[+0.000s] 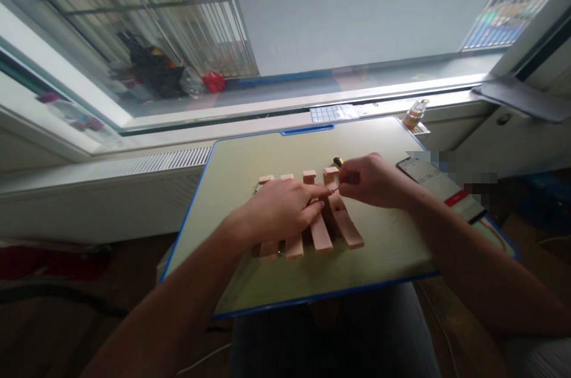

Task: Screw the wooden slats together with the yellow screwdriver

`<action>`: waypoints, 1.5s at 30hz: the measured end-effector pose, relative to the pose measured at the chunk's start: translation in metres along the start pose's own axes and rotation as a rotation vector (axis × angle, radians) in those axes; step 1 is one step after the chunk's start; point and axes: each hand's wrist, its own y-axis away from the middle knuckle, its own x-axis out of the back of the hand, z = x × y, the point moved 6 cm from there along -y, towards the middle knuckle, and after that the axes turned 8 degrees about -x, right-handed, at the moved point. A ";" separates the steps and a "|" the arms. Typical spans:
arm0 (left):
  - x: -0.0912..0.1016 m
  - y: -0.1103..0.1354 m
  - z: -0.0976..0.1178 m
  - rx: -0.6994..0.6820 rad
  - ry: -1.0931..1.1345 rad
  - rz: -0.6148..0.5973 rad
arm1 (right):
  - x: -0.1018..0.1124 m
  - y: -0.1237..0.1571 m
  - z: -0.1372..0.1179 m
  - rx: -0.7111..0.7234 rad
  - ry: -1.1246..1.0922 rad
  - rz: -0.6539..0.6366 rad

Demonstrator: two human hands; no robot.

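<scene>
The left hand (279,211) lies flat, fingers pressed down, on four wooden slats (321,234) whose long axes run from 6 toward 12 o'clock mid-tray (223,187). The right hand (375,180), at 3 o'clock of the left hand's fingertips, pinches something small I cannot tell, just over the rightmost slat, with a yellow-tipped tool (338,161) beyond at 12 o'clock

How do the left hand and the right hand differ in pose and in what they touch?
The left hand lies flat, palm down, pressing on the wooden slats; the right hand is curled, its fingertips pinching something too small to identify. The left hand covers the middle slats; the right hand stays at the rightmost slat's far end. Both work over the board.
</scene>
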 end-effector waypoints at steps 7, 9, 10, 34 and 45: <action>-0.003 -0.001 0.003 -0.017 0.033 0.041 | -0.005 0.000 0.000 -0.023 0.098 -0.026; -0.005 -0.004 0.002 -0.003 0.074 0.059 | -0.006 0.001 -0.002 -0.025 0.102 -0.027; -0.006 -0.005 0.001 0.005 0.099 0.075 | -0.006 0.001 -0.003 -0.023 0.102 -0.025; -0.014 -0.009 -0.009 0.023 0.325 0.159 | -0.014 0.012 -0.018 0.166 0.265 -0.049; -0.014 -0.009 -0.009 0.028 0.304 0.213 | -0.019 0.016 -0.022 0.198 0.334 -0.068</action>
